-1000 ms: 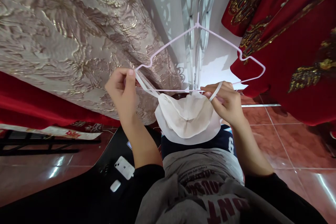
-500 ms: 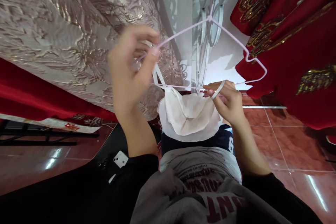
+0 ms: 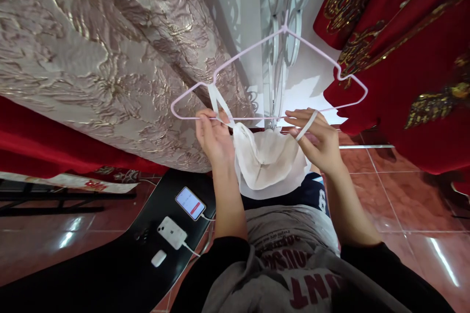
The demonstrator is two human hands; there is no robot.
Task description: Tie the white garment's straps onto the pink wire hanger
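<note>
A thin white strap [image 3: 220,102] now loops over the left corner of the pale pink wire hanger [image 3: 249,50]. The left hand [image 3: 213,139] has dropped, gripping the white padded fabric garment [image 3: 268,161] under the bottom bar. The right hand [image 3: 317,139] still pinches the other strap [image 3: 306,126].

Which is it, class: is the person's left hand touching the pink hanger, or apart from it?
Touching. The head view shows the left hand with its grip closed on the bottom bar of the hanger, no gap showing between them.
</note>
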